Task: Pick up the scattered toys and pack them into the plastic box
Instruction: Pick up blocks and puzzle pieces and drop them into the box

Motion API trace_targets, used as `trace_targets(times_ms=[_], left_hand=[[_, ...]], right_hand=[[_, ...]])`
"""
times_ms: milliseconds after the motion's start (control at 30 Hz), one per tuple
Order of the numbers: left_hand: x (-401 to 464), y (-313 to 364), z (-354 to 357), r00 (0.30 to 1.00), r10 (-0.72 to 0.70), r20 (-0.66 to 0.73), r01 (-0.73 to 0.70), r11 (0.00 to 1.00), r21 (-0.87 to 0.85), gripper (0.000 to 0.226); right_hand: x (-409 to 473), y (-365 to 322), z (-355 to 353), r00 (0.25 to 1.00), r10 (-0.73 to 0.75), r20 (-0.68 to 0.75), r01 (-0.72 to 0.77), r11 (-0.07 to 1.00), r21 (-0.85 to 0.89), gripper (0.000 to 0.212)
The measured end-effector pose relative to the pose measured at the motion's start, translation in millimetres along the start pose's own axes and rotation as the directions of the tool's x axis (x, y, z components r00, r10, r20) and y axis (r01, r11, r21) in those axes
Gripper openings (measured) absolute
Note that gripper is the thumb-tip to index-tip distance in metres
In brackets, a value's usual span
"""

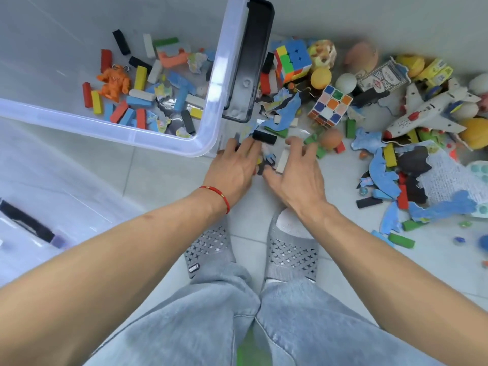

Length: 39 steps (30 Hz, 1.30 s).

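Observation:
A clear plastic box [211,101] stands at the upper left with several coloured blocks, puzzle pieces and an orange figure [113,81] inside. My left hand [233,167] lies with straight fingers on the floor by the box's near corner, its fingertips touching a black block [264,137]. My right hand [294,173] reaches beside it, fingers spread over a white block [282,161] and dark puzzle pieces [266,162]. I cannot tell whether either hand grips anything.
Scattered toys cover the floor to the right: two puzzle cubes [330,105], balls [320,78], a toy plane [427,112], a card deck [381,77], blue puzzle pieces [383,173], blocks and marbles. The box's lid [31,225] lies at the left. My feet [287,249] stand below the hands.

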<state>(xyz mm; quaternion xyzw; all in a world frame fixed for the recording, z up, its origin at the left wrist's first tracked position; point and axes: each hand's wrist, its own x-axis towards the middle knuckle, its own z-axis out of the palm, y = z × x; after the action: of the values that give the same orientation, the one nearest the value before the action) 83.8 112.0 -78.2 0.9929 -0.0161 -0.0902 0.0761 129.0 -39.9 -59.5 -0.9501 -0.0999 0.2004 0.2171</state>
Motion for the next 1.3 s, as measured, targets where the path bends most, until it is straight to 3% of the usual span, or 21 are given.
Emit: trace_targets(times_ms=[67, 233, 433, 600, 733, 933, 1100, 1300], left_hand=[[-3, 1, 0, 0.999, -0.031, -0.004, 0.031, 0.999, -0.006, 0.039], [-11, 0, 6, 0.994, -0.106, 0.004, 0.106, 0.993, -0.05, 0.026], [-15, -1, 10, 0.992, -0.111, -0.055, 0.109, 0.993, -0.04, 0.022], [-18, 4, 9, 0.991, -0.121, -0.065, 0.117, 0.991, -0.061, 0.021], [-20, 2, 16, 0.995, -0.053, -0.082, 0.051, 0.998, -0.026, 0.013], [-23, 4, 21, 0.997, 0.001, -0.072, -0.001, 1.0, 0.004, 0.013], [-21, 12, 9, 1.0, 0.022, -0.018, -0.021, 0.998, 0.053, 0.028], [-18, 11, 0, 0.997, 0.055, -0.052, -0.048, 0.991, 0.121, 0.016]], right_hand=[[0, -7, 8, 0.999, 0.025, 0.027, -0.025, 1.0, -0.013, 0.074], [11, -17, 14, 0.995, -0.059, 0.078, 0.076, 0.97, -0.23, 0.056], [15, -16, 10, 0.986, -0.09, 0.139, 0.118, 0.971, -0.207, 0.036], [16, -12, 7, 0.976, -0.098, 0.194, 0.147, 0.956, -0.255, 0.041], [20, -15, 7, 0.978, -0.047, 0.202, 0.111, 0.941, -0.318, 0.046], [9, -8, 21, 0.984, -0.098, 0.151, 0.16, 0.855, -0.492, 0.026], [14, -9, 18, 0.986, -0.096, 0.138, 0.15, 0.874, -0.462, 0.029], [5, -9, 18, 0.978, -0.139, 0.157, 0.2, 0.843, -0.499, 0.03]])
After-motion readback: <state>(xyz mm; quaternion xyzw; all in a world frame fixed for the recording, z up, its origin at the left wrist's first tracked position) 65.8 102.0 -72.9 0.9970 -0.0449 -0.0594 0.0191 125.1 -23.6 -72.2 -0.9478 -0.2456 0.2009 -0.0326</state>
